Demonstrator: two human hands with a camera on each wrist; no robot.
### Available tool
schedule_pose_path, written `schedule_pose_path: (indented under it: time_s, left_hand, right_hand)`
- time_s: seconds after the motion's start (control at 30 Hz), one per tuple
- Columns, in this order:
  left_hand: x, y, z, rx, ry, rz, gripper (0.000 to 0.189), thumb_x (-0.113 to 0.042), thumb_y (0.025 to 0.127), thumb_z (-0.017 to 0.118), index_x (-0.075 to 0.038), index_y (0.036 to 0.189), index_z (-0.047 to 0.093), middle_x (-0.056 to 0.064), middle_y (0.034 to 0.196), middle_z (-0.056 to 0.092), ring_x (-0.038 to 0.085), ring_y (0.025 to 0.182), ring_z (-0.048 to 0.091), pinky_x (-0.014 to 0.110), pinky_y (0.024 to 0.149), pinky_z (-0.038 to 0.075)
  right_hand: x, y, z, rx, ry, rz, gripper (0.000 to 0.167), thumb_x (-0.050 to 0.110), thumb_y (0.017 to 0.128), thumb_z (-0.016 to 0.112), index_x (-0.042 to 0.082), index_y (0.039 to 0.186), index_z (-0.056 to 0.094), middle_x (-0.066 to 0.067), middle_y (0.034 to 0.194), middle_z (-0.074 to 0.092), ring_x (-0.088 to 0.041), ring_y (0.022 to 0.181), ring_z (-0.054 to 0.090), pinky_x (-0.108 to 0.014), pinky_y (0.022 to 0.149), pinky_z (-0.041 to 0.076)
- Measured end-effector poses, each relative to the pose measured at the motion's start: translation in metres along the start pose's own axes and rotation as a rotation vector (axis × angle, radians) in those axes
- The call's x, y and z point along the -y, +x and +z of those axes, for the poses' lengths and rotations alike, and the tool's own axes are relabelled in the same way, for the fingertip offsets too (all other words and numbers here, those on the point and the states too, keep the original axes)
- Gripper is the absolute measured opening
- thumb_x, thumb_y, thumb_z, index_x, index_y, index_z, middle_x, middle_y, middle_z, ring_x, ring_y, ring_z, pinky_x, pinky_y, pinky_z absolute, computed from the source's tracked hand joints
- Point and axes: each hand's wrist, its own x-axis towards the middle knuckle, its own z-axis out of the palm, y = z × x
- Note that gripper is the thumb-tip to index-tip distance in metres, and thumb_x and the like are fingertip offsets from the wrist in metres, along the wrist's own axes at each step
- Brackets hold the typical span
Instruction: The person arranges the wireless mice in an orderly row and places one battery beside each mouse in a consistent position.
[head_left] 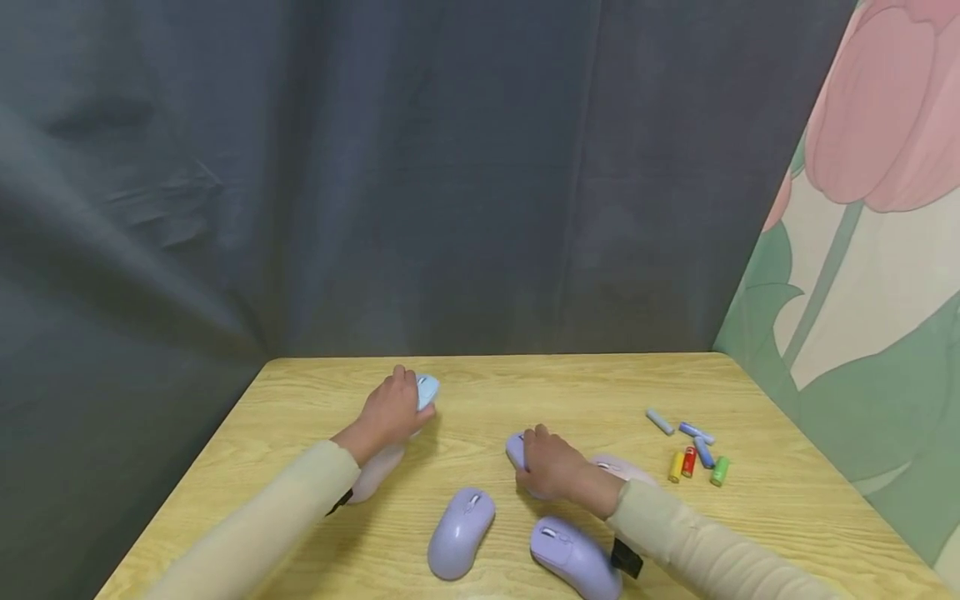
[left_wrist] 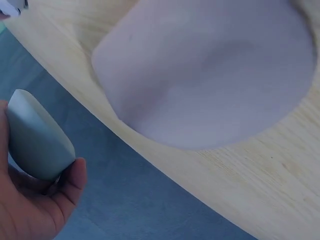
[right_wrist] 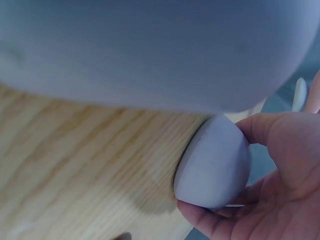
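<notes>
A light blue computer mouse (head_left: 426, 390) is in the grip of my left hand (head_left: 387, 415), towards the far left of the table. In the left wrist view, the thumb and fingers hold that blue mouse (left_wrist: 39, 137) by its sides. My right hand (head_left: 557, 467) grips a lavender mouse (head_left: 515, 450) near the table's middle, partly covering it. The right wrist view shows this lavender mouse (right_wrist: 215, 162) close over the wood, thumb on one side and fingers on the other. Beneath the left wrist lies a pale pink mouse (head_left: 377, 473).
Two lavender mice, one left (head_left: 461, 533) and one right (head_left: 570, 557), lie at the front. Another pale pink mouse (head_left: 621, 467) sits behind the right wrist. Several small batteries, including a red one (head_left: 688, 462), lie loose on the right. A dark curtain (head_left: 480, 183) hangs behind the table.
</notes>
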Motion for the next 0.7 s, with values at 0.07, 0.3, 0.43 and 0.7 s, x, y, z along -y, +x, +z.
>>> schedule_pose_path:
  time_s: [0.07,0.3,0.43,0.7]
  left_hand:
    - [0.001,0.004,0.001,0.010,-0.009,-0.021,0.061,-0.039,0.087,0.060,0.016,0.113,0.051,0.016,0.093,0.045,0.023,0.071,0.051,0.039,0.063,0.052]
    - [0.008,0.021,0.006,0.017,-0.058,-0.086,0.059,-0.038,0.086,0.059,0.015,0.111,0.051,0.017,0.093,0.046,0.023,0.070,0.050,0.039,0.061,0.050]
    - [0.013,0.031,0.010,0.038,-0.064,-0.122,0.061,-0.040,0.090,0.056,0.016,0.115,0.050,0.019,0.096,0.046,0.023,0.070,0.051,0.038,0.060,0.050]
    - [0.019,0.049,0.016,0.053,-0.072,-0.154,0.058,-0.039,0.093,0.056,0.015,0.114,0.051,0.023,0.103,0.046,0.026,0.074,0.053,0.040,0.061,0.051]
  right_hand:
    - [0.000,0.001,0.000,0.000,0.000,-0.001,0.052,0.018,0.085,0.065,-0.016,0.120,0.048,-0.020,0.098,0.050,-0.031,0.081,0.054,-0.047,0.076,0.049]
    - [0.000,0.002,0.000,0.010,-0.011,0.008,0.055,0.020,0.086,0.064,-0.016,0.123,0.047,-0.020,0.100,0.051,-0.030,0.083,0.055,-0.046,0.077,0.049]
    - [0.001,0.002,-0.001,0.013,-0.008,0.007,0.055,0.020,0.086,0.065,-0.016,0.123,0.047,-0.020,0.100,0.051,-0.030,0.083,0.055,-0.047,0.078,0.049]
    - [0.003,0.000,-0.002,0.008,-0.011,0.005,0.056,0.019,0.085,0.065,-0.017,0.124,0.047,-0.021,0.102,0.052,-0.031,0.085,0.055,-0.047,0.080,0.049]
